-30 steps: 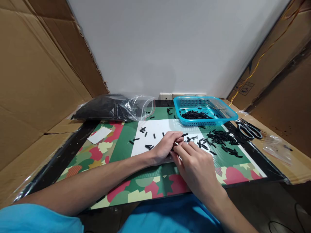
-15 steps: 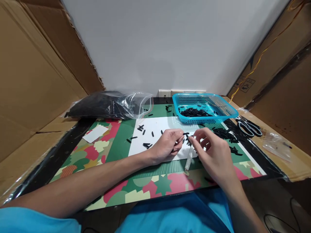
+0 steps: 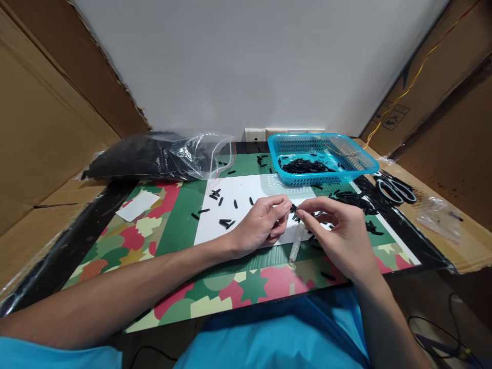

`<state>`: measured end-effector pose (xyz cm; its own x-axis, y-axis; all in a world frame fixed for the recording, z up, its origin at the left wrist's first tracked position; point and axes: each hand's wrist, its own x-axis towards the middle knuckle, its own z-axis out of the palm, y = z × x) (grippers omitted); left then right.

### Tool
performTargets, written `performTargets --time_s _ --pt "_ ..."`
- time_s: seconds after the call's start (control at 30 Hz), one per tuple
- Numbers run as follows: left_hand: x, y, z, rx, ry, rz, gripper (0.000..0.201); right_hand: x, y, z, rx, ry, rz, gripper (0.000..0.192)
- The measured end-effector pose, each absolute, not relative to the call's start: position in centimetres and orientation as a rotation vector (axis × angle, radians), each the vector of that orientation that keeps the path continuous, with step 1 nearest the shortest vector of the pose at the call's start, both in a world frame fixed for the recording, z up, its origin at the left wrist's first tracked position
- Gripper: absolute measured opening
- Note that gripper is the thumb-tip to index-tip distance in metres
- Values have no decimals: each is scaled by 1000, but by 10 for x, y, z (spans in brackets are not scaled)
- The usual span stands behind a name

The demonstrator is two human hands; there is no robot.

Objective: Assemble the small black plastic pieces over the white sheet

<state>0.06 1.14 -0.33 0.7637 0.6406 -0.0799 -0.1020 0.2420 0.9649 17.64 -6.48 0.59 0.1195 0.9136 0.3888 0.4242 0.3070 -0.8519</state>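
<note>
Centrally, over the white sheet (image 3: 246, 197) on the camouflage mat (image 3: 169, 241), both hands met. Left hand (image 3: 261, 225) lay half curled, thumb and forefinger tips pinched near a small black piece (image 3: 293, 207); whether it truly held the piece could not be told. Right hand (image 3: 340, 230) had thumb and forefinger closed on the same piece from the other side, other fingers loosely bent. Piece was short, thin, rod-like, matte black, its ends too small to read. A clear tube (image 3: 296, 245) hung slanting down from the right fingers toward the mat, pale and see-through, lower end close to the mat's green band; how it was gripped stayed hidden. Like pieces lay scattered on the sheet left of the hands (image 3: 225, 223) and in a denser heap (image 3: 351, 200) behind the right hand. Blue basket (image 3: 348, 171) stood at the mat's far right, a layer of the same black pieces in it. Clear bag (image 3: 161, 156) full of dark stock lay at far left, mouth open toward the sheet. Scissors (image 3: 395, 189) rested right of the basket, a small plastic bag (image 3: 438, 218) beyond them. White paper scrap (image 3: 137, 205) lay on the mat's left. Cardboard walls (image 3: 46, 113) stood on both sides.
</note>
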Motion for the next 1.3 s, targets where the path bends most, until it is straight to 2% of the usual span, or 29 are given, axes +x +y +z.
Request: performTargets --time_s 0.47,0.73,0.83,1.3 --pt "1 9 -4 1320 582 619 40 168 -68 6 -1304 -1553 482 15" --pt "1 10 -6 1324 559 616 38 160 -68 0 -1353 -1683 89 12" --pt "1 10 -4 1332 564 606 38 158 -67 -1 -1342 -1679 36 11" --pt "-1 8 -2 1371 543 531 33 158 -67 1 -1262 -1431 446 9"
